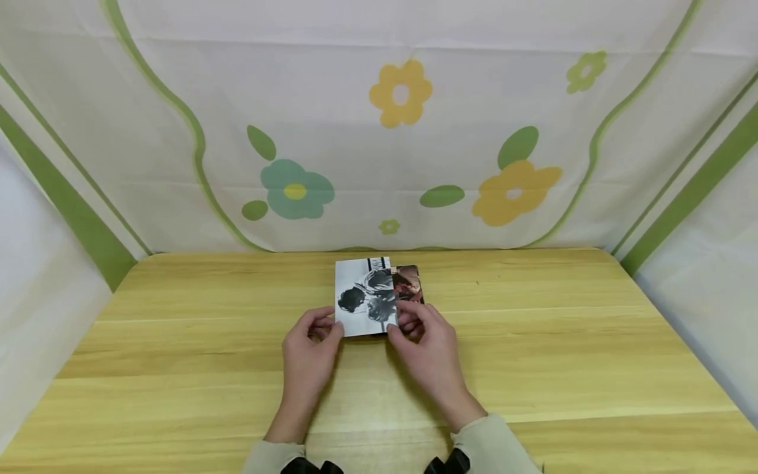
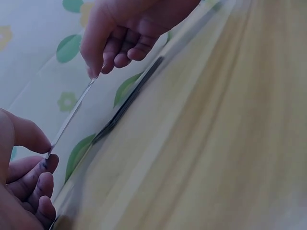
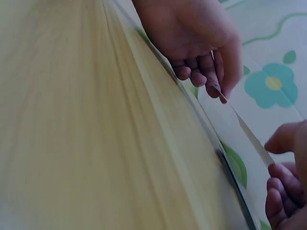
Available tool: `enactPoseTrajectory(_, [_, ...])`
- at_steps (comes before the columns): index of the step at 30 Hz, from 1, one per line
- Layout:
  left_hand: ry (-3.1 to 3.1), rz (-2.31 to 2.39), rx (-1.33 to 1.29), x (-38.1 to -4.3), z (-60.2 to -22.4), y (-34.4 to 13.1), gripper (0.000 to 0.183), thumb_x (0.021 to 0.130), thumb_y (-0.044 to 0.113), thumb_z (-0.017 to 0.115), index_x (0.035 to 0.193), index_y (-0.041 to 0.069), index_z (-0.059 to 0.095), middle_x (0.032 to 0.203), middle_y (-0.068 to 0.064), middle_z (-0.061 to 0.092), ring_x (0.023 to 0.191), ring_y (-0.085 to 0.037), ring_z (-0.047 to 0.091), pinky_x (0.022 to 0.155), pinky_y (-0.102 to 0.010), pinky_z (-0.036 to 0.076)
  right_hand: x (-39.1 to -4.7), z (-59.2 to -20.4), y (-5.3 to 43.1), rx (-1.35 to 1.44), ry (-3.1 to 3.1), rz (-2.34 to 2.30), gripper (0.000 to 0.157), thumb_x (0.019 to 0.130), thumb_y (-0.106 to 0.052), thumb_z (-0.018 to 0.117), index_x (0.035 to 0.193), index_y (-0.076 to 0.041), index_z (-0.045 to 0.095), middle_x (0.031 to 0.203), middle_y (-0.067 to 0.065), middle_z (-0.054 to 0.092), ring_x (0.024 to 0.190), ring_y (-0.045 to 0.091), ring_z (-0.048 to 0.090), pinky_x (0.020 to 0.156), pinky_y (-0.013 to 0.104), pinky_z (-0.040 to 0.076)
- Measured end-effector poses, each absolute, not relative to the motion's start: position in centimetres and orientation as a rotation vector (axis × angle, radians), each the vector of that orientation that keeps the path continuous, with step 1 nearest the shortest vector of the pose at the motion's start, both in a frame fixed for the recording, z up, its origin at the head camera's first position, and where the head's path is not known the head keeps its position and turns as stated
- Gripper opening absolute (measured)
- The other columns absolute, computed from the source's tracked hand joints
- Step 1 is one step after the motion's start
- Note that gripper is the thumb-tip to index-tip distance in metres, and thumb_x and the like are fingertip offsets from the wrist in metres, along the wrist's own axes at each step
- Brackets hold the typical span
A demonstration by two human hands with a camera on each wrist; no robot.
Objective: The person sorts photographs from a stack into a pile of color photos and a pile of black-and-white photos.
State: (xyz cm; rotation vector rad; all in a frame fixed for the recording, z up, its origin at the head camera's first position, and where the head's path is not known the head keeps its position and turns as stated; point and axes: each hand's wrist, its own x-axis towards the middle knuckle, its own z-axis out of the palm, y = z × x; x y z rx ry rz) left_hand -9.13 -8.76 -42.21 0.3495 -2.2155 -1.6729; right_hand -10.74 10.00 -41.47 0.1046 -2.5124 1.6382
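A thin card (image 1: 357,275) with a black-and-white picture of figures is held above the table between both hands. My left hand (image 1: 309,352) pinches its near left corner between thumb and fingertips. At the near right corner, my right hand (image 1: 431,349) grips it the same way, with the other fingers curled beneath. A thin, dark stack (image 2: 128,103) lies flat on the table under the raised card. Its top shows a dark reddish picture (image 1: 408,282) on the right, while the rest is hidden by the card. Both wrist views show the card edge-on.
The wood-grain table (image 1: 551,355) extends to either side of the hands. Behind it hangs a white cloth (image 1: 349,92) printed with flowers and leaves. White cloth sides (image 1: 41,263) with green bands stand at left and right.
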Motion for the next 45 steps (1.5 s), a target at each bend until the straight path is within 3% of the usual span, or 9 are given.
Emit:
enactPoseTrajectory(9, [-2.168,-1.597,0.506,-9.2,-41.8,-11.8,0.025,0.090,-0.001,0.071,0.113,0.003,0.081,0.094,-0.012,0.074,0.081,-0.006,0.059,0.073,-0.014,0.046,-10.4,-41.3,5.3,0.142,-2.537,1.565,0.038,0.090,-0.006,0.081,0.127,-0.005,0.074,0.099,0.002,0.070,0.088,0.015,0.063,0.079,0.025,0.057])
enactPoseTrajectory(19, [-2.195,-1.429,0.655,-8.6,-41.6,-14.8,0.029,0.090,0.003,0.068,0.116,0.005,0.081,0.096,-0.010,0.071,0.080,-0.009,0.056,0.069,-0.014,0.043,-10.5,-41.5,1.0,0.200,-2.553,1.579,0.037,0.090,-0.008,0.081,0.126,-0.004,0.075,0.099,0.004,0.071,0.088,0.017,0.061,0.079,0.024,0.051])
enactPoseTrajectory(31, [-2.208,-1.341,0.731,-8.4,-42.1,-15.8,0.030,0.087,0.004,0.068,0.113,0.003,0.083,0.096,-0.013,0.073,0.075,-0.006,0.055,0.067,-0.014,0.042,-10.7,-42.1,-0.1,0.264,-2.623,1.479,0.034,0.091,-0.009,0.080,0.124,-0.002,0.076,0.095,0.003,0.071,0.083,0.012,0.059,0.079,0.024,0.051])
enactPoseTrajectory(37, [-2.288,-1.267,0.663,-8.8,-42.2,-15.8,0.030,0.089,0.003,0.066,0.115,-0.001,0.081,0.097,-0.017,0.071,0.080,-0.015,0.057,0.070,-0.016,0.040,-11.0,-42.3,-0.1,0.256,-2.702,1.360,0.035,0.092,-0.015,0.079,0.125,-0.005,0.076,0.094,-0.002,0.070,0.088,0.014,0.059,0.083,0.030,0.053])
enactPoseTrajectory(41, [-2.308,-1.220,0.621,-8.9,-42.2,-15.6,0.029,0.091,0.000,0.064,0.116,-0.005,0.080,0.098,-0.022,0.071,0.086,-0.026,0.059,0.076,-0.025,0.040,-11.0,-42.3,-0.4,0.242,-2.745,1.253,0.035,0.092,-0.019,0.079,0.125,-0.007,0.077,0.093,-0.005,0.068,0.097,0.017,0.061,0.088,0.036,0.055])
enactPoseTrajectory(45, [-2.301,-1.222,0.614,-8.8,-42.2,-15.5,0.029,0.093,0.000,0.066,0.118,-0.009,0.077,0.102,-0.025,0.069,0.092,-0.033,0.058,0.083,-0.034,0.039,-10.9,-42.4,-0.5,0.240,-2.764,1.202,0.035,0.093,-0.024,0.080,0.124,-0.008,0.077,0.092,-0.006,0.065,0.096,0.016,0.059,0.084,0.034,0.054])
